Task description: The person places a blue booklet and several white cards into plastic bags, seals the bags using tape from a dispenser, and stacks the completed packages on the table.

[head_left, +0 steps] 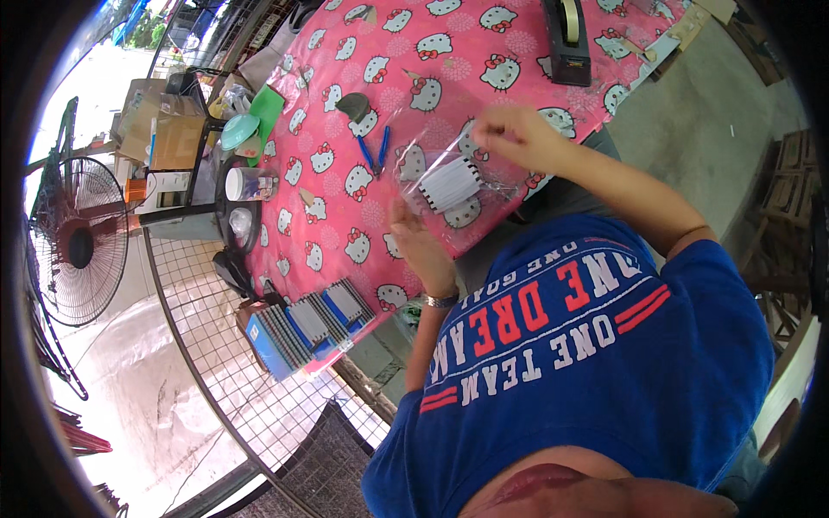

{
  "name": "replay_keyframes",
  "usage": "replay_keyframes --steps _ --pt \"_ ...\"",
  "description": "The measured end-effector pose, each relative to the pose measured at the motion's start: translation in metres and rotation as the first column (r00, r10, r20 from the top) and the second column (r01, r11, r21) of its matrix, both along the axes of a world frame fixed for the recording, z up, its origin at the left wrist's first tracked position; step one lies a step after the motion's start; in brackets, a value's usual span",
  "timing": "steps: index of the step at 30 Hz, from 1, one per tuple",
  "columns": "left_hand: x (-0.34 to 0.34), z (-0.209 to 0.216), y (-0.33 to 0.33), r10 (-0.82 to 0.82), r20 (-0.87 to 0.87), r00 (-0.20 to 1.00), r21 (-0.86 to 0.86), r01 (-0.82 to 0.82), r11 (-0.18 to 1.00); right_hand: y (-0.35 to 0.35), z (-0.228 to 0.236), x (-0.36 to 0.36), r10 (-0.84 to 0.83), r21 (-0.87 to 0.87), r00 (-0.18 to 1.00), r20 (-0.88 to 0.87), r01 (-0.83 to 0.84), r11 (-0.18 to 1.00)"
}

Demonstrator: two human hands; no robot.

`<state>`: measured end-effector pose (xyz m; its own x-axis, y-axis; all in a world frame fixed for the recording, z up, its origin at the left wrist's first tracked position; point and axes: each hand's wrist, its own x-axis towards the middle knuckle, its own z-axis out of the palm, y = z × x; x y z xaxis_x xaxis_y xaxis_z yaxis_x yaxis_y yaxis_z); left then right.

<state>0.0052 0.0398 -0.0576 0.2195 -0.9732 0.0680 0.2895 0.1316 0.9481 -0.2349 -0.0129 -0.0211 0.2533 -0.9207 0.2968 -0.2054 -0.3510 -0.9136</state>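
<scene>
A clear plastic bag [499, 179] lies near the front edge of the table. In or under its film sits a small white pad with black spiral-type binding [451, 185]. My left hand [420, 248] rests at the pad's near left side, fingers stretched out and touching the edge of the film. My right hand [516, 136] is beyond the pad on the right, its fingers curled together at the bag's edge, which they seem to pinch. Blue-handled pliers [373, 153] lie farther left, handles spread, beside a dark rounded object [353, 107].
The table has a pink patterned cover [332, 186]. Several spiral notebooks [302, 326] stand in a row at its left front corner. A black tape dispenser [570, 52] is at the far right. Tubs [249, 184], a cardboard box [177, 129] and a fan [79, 246] are left.
</scene>
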Motion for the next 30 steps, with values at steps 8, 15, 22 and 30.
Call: replay_keyframes --steps 8,15,22,30 --pt "-0.013 -0.016 0.014 -0.011 0.625 0.78 -0.188 0.164 0.968 0.015 -0.025 0.02 0.239 -0.281 0.938 -0.25 -0.307 0.909" --pt "-0.005 -0.002 0.005 0.01 0.84 0.542 -0.173 0.25 0.953 0.019 -0.018 0.03 0.169 -0.341 0.847 -0.504 -0.375 0.862" --pt "-0.012 0.026 0.001 -0.047 0.986 0.163 -0.026 0.419 0.908 -0.007 -0.021 -0.01 -0.133 -0.395 0.958 -0.255 0.023 0.918" --pt "-0.026 0.009 0.009 0.051 0.987 0.15 -0.103 0.363 0.926 -0.05 -0.076 -0.157 -0.821 0.413 0.535 -0.2 0.806 0.424"
